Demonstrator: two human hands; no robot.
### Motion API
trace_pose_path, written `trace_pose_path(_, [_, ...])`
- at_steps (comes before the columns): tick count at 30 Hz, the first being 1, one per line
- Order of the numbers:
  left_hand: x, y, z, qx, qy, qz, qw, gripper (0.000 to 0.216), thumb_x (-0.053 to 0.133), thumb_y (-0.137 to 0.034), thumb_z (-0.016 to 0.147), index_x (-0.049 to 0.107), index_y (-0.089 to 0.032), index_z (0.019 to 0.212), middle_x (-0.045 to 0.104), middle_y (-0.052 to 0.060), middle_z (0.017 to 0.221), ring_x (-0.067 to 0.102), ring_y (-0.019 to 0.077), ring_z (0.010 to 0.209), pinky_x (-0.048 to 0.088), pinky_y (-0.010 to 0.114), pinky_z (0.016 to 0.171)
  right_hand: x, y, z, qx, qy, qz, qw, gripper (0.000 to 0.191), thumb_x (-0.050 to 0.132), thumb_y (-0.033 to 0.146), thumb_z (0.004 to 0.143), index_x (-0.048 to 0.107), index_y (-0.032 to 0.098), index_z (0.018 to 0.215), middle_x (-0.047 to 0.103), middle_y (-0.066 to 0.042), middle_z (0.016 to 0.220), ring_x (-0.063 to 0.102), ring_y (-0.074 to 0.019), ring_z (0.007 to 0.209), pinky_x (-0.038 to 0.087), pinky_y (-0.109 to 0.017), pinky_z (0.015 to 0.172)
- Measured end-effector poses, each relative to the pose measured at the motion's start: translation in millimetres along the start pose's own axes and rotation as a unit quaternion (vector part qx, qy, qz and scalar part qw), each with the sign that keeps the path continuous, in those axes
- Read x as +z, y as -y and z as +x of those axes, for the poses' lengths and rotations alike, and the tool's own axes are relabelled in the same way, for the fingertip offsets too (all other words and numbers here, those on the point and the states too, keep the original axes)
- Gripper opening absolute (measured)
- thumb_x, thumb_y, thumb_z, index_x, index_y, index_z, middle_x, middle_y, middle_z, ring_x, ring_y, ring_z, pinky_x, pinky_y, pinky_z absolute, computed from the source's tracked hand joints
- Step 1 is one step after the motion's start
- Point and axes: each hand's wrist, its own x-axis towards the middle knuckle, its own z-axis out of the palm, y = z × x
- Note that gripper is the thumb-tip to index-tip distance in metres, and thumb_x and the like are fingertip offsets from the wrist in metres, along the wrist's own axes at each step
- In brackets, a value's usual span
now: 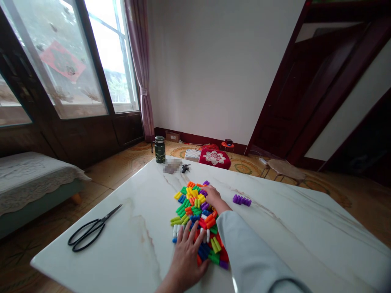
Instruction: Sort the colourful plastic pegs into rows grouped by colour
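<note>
A heap of colourful plastic building blocks lies on the table in front of me, in yellow, green, orange, blue, red, white and purple. My left hand rests on the near side of the heap, fingers spread over blue, white and red pieces. At the heap's far right edge, my right hand reaches in with its fingers closed at a purple block; the fingertips are small and partly hidden. Apart from the heap, to the right, sits a row of purple blocks side by side.
Black-handled scissors lie on the left of the white marble-patterned table. A dark green bottle, a blurred-out item and keys are at the far corner. Beyond stand a red flowered stool and a wooden stool.
</note>
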Motion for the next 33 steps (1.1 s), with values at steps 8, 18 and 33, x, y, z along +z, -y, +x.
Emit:
trace_pose_path(8, [0,2,0,0.013,-0.001,0.004,1.0,0.09,0.062,-0.056,0.074,0.023,-0.033,0.152,0.023,0.006,0.159,0.028,0.0426,0.14,0.026,0.065,0.108,-4,9,16,-0.008,0.065,-0.042,0.997,0.048,0.067,0.021,0.074,0.063,0.031,0.121,0.054,-0.007,0.116,0.058,-0.0216,0.1,0.042,-0.029,0.083])
trace_pose_path(18, [0,1,-1,0.007,0.001,0.003,1.0,0.09,0.062,-0.056,0.074,0.023,-0.032,0.152,0.024,0.005,0.159,0.027,0.0421,0.14,0.026,0.064,0.109,7,7,11,-0.013,0.052,-0.036,0.998,0.04,0.065,0.016,0.074,0.061,0.023,0.114,0.053,-0.009,0.115,0.053,-0.0233,0.106,0.038,-0.032,0.088])
trace_pose_path(33, [-4,-3,1,-0.008,0.0,-0.012,1.0,0.078,0.063,-0.049,0.076,0.035,-0.032,0.147,0.026,0.007,0.158,0.023,0.0391,0.142,0.02,0.062,0.112,-36,-36,-75,-0.017,-0.21,0.227,0.951,0.03,0.057,0.03,0.078,0.06,0.02,0.106,0.062,-0.008,0.106,0.057,-0.0212,0.099,0.046,-0.035,0.09])
